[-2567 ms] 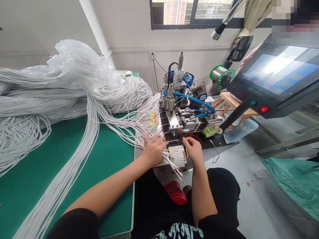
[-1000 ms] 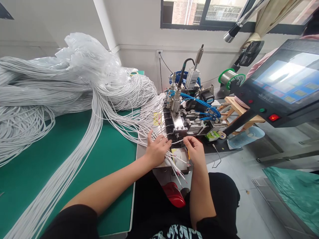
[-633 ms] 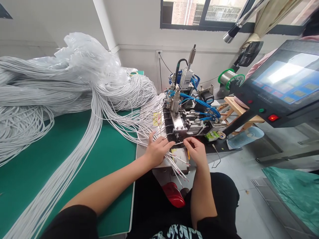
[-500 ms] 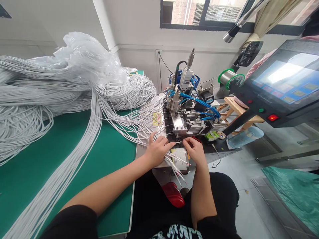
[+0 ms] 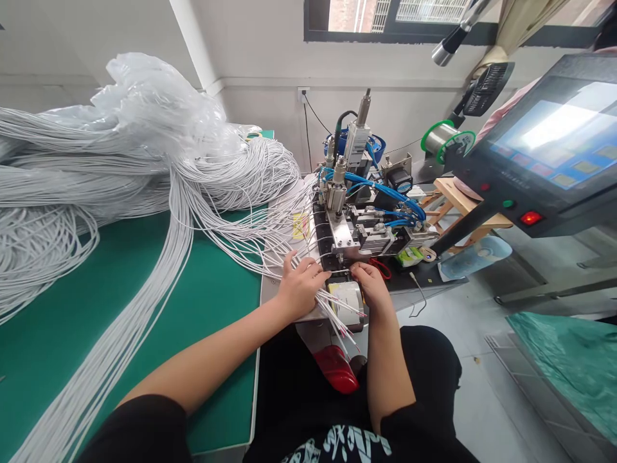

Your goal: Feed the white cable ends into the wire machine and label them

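Observation:
A white cable [image 5: 339,271] runs between my two hands, in front of the wire-working machine [image 5: 348,193]. My left hand [image 5: 301,286] grips it with the thumb, while the other fingers lie bent over the bunch of cables. My right hand [image 5: 370,283] pinches the cable's right end between thumb and fingertips; the tip itself is hidden. Below the hands, several loose cable ends [image 5: 344,310] with reddish tips hang over a pale cylindrical part [image 5: 348,296]. More cables lie in a row along the machine's dark left side.
A large heap of white cables [image 5: 144,173], partly under clear plastic [image 5: 159,96], covers the green table [image 5: 222,289]. To the right are a control panel with a screen [image 5: 554,145], a solder-like wire spool [image 5: 443,141], red-handled tool [image 5: 380,269] and wooden stool [image 5: 470,209].
The whole view has shifted slightly. Both hands stay at the front of the machine with the cable between them, and the red handle beside my right hand shows more.

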`<state>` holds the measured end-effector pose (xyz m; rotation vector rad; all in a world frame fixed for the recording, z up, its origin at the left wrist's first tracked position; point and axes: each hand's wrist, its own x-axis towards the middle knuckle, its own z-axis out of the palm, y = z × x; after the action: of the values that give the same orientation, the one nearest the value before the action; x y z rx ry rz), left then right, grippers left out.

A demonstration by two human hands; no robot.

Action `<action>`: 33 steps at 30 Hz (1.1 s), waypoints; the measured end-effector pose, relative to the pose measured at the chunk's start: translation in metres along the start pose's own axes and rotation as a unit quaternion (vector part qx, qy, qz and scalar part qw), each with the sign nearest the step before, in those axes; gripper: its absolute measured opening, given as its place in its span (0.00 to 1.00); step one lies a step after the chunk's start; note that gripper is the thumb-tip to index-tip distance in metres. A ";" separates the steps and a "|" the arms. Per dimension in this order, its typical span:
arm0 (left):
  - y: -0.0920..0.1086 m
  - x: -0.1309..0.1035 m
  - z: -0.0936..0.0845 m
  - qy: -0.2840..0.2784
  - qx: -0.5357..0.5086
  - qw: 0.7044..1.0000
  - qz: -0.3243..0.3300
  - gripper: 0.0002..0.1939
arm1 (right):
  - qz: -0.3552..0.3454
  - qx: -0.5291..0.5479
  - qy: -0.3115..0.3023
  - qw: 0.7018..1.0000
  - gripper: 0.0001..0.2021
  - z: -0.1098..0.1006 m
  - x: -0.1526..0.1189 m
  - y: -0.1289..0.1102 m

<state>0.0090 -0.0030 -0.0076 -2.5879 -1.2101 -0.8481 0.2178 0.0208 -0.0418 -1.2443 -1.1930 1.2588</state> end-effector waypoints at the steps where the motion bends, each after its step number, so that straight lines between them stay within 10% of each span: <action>1: 0.001 0.000 -0.001 -0.001 -0.001 1.000 -0.003 0.16 | 0.005 0.008 0.003 1.000 0.10 0.001 0.000 0.002; 12: 0.001 0.002 -0.004 -0.014 -0.001 1.000 -0.005 0.17 | -0.058 -0.200 0.107 0.972 0.19 -0.017 -0.032 -0.013; 22: 0.000 0.001 -0.003 -0.028 -0.010 1.000 -0.008 0.17 | -0.089 -0.280 -0.156 0.943 0.15 -0.036 -0.087 -0.069; 33: 0.000 0.001 -0.003 -0.029 -0.007 1.000 -0.006 0.17 | -0.116 -0.306 -0.074 0.942 0.13 -0.024 -0.085 -0.068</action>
<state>0.0081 -0.0028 -0.0046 -2.6361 -1.2408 -0.7915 0.2431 -0.0604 0.0311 -1.4023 -1.8742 0.8367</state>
